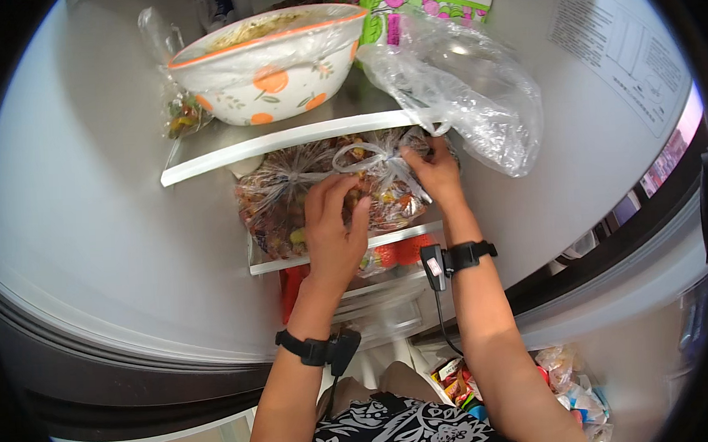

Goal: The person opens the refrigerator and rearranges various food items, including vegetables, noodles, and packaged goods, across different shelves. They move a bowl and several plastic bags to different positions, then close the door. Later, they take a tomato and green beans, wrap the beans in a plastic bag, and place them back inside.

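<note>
Two tied clear plastic bags of dark reddish-brown food lie side by side on a refrigerator shelf, the left bag [271, 218] and the right bag [389, 204]. My left hand [336, 222] is in front of them with its fingers spread and curved; whether it touches the plastic, I cannot tell. At the upper right of the right bag is my right hand [437, 170], thumb by the knot and the other fingers partly hidden behind the plastic. Its grip is unclear. Both wrists wear black straps with small devices and cables.
On the upper glass shelf [303, 137] stand a film-covered bowl [276, 76] with orange fruit patterns, a small food bag [183, 116] and a crumpled clear bag [473, 91] overhanging the edge. Red produce [400, 253] lies below. Packages [459, 388] fill the door's lower bin.
</note>
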`<state>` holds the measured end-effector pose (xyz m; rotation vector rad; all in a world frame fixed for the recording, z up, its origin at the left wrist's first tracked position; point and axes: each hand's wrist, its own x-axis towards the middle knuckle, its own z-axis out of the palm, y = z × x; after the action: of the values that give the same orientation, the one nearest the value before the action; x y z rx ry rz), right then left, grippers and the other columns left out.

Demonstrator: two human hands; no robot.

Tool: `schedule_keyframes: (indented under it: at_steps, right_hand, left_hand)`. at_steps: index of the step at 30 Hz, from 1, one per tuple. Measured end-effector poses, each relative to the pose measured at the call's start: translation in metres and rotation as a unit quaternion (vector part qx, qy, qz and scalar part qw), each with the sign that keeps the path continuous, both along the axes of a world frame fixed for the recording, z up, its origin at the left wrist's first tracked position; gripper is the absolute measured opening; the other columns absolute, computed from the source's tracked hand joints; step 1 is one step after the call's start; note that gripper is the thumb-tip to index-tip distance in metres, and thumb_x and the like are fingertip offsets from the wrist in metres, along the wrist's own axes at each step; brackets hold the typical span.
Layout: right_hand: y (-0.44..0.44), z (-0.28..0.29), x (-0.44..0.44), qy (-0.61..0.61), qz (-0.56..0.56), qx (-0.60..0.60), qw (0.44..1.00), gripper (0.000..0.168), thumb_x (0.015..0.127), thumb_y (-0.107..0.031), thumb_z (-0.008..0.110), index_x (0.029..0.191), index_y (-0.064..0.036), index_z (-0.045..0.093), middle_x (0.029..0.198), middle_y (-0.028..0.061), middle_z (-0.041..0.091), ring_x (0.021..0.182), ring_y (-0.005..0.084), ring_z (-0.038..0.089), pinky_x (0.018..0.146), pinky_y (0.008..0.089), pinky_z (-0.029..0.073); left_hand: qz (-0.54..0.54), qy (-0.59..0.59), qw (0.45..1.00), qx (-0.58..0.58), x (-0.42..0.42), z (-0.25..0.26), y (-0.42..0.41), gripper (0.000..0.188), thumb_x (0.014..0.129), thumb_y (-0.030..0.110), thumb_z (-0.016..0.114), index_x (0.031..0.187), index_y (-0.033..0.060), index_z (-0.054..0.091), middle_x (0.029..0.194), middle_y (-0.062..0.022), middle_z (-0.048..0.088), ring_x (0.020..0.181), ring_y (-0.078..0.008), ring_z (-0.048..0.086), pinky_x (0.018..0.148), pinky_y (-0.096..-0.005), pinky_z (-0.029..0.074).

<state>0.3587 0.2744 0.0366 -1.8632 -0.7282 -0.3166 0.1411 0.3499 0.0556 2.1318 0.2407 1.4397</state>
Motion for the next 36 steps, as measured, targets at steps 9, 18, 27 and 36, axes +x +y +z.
schedule_keyframes:
  at_steps: [9,18,27,36]
  right_hand:
    - [0.004,-0.005,-0.056,-0.181,0.128,0.000,0.975,0.019,0.081,-0.003,0.063,0.098,-0.007,0.071,0.090,0.0159,0.059,0.079,0.0359,0.061,0.070,0.0412,0.049]
    - [-0.007,-0.003,0.033,-0.214,-0.063,-0.261,0.939,0.052,0.086,-0.008,0.053,0.137,-0.001,0.042,0.135,0.0250,0.047,0.120,0.0427,0.049,0.102,0.0440,0.041]
    - [-0.038,0.011,0.004,-0.126,-0.046,-0.335,0.933,0.064,0.082,-0.010,0.057,0.144,-0.016,0.040,0.116,0.0268,0.059,0.103,0.0414,0.060,0.087,0.0476,0.050]
    - [-0.073,0.038,-0.025,-0.210,-0.018,-0.343,0.915,0.049,0.084,-0.010,0.059,0.132,-0.007,0.053,0.119,0.0250,0.060,0.110,0.0402,0.057,0.094,0.0434,0.046]
  left_hand:
    - [0.085,0.154,0.976,0.125,0.082,0.005,0.022,0.037,0.089,0.032,0.061,0.116,0.0068,0.065,0.129,-0.0109,0.057,0.122,-0.0358,0.045,0.102,-0.0483,0.035]
    - [0.092,0.066,0.992,0.063,0.079,-0.024,0.032,0.027,0.076,0.014,0.074,0.101,0.0070,0.068,0.099,-0.0125,0.058,0.098,-0.0334,0.054,0.085,-0.0414,0.045]
    - [0.032,0.075,0.995,-0.050,0.049,0.007,-0.003,0.019,0.089,0.021,0.065,0.092,0.0039,0.059,0.090,-0.0166,0.062,0.075,-0.0384,0.061,0.065,-0.0450,0.049]
    - [0.079,0.098,0.992,-0.025,0.042,-0.022,0.003,0.019,0.087,0.023,0.066,0.088,0.0059,0.059,0.084,-0.0145,0.062,0.072,-0.0346,0.061,0.059,-0.0437,0.048]
